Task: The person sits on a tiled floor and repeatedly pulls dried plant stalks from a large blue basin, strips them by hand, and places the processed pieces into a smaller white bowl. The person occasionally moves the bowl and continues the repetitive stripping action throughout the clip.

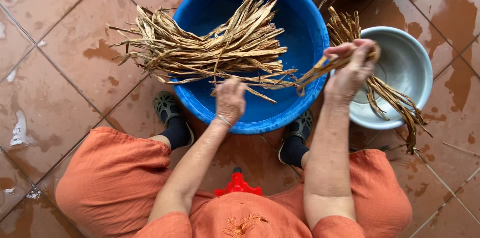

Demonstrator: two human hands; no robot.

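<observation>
- Your floor (70, 93): large square terracotta-brown tiles laid on the diagonal to your view, with pale thin grout lines crossing it.
- Surface wet in patches; darker damp stains lie at the right, and a small brown puddle mark (100, 50) sits left of centre.
- White scuffs or residue (19, 130) show along the left edge and the top left corner.
- Light is soft, even daylight, with a faint sheen on the wet tiles and no hard shadows.
- You have no walls, windows or furniture in view.
</observation>
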